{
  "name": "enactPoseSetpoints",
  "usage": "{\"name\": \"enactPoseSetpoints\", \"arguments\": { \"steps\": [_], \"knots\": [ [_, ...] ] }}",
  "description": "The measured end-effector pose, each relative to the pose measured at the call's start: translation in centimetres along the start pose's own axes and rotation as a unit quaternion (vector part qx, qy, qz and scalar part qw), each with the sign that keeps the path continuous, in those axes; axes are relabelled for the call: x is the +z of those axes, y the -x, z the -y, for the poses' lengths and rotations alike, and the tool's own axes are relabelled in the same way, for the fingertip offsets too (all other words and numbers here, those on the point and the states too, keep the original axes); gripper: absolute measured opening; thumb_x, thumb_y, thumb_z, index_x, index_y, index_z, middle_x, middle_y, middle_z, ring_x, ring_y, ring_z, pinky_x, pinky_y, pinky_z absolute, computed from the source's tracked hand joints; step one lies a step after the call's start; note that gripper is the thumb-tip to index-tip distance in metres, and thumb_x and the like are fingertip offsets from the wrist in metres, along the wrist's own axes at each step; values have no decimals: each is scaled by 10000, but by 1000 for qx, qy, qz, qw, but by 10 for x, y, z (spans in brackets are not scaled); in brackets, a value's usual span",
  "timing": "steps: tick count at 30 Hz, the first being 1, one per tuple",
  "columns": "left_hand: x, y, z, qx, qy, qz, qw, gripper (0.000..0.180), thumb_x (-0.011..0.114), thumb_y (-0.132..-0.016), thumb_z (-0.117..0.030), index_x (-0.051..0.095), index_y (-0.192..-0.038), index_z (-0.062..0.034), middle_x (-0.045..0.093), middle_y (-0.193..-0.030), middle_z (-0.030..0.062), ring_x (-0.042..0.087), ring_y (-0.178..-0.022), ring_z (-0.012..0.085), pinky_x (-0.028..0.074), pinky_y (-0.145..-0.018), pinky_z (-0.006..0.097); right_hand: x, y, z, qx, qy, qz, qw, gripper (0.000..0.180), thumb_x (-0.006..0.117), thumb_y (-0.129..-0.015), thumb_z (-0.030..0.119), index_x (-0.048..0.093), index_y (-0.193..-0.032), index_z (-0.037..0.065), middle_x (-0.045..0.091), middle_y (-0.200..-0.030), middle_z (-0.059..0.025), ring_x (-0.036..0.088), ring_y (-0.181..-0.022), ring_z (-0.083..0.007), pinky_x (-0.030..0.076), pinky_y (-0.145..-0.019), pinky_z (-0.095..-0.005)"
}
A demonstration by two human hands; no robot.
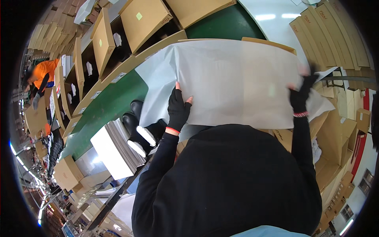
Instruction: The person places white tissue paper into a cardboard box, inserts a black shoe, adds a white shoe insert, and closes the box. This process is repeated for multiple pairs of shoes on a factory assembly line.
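A large sheet of white tissue paper (233,79) lies spread over an open cardboard box (272,42), whose edge shows behind it. My left hand (178,108), in a black fingerless glove, rests on the left part of the sheet with its fingers stretched out, beside a crease. At the sheet's right edge is my right hand (301,93), gloved alike; motion smears its fingers. Left of the sheet lie black boots (132,124) with white openings or stuffing. Whatever is under the paper is hidden.
Beside the boots stands a stack of white sheets (116,150). Open cardboard boxes (144,17) line the green conveyor belt (106,104). Flat cartons (319,35) stand at far right, above a big open carton (333,146). A person in orange (44,73) works at far left.
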State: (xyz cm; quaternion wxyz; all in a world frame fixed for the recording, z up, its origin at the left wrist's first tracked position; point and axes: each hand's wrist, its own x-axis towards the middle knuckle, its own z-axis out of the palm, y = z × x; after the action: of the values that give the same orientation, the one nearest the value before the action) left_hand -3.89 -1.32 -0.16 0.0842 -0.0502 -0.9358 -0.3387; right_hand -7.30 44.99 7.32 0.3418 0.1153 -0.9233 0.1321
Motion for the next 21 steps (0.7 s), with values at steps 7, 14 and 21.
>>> {"name": "enactPoseSetpoints", "arguments": {
  "steps": [7,14,21],
  "knots": [
    [8,7,-7,-110,85,-16,990,654,606,-896,-255,299,-1430,-35,502,-1303,209,563,-1114,365,466,-889,409,83,6,-73,82,305,419,851,638,507,-902,507,427,-1370,81,297,-1506,-172,182,-1411,-411,156,-1045,-697],
    [29,19,-26,-130,193,-16,972,504,520,-944,-219,377,-1392,-37,478,-1319,190,554,-1109,361,464,-891,408,145,-81,62,-118,-133,209,962,603,634,-868,358,435,-1375,101,319,-1489,-155,206,-1410,-372,139,-1127,-569],
    [28,36,-31,-119,219,0,968,558,534,-923,-146,312,-1422,-30,445,-1335,201,507,-1174,359,454,-914,388,223,-44,131,-282,-9,419,863,878,605,-797,574,312,-1445,59,275,-1500,-203,183,-1419,-363,103,-1100,-634]
  ]
}}
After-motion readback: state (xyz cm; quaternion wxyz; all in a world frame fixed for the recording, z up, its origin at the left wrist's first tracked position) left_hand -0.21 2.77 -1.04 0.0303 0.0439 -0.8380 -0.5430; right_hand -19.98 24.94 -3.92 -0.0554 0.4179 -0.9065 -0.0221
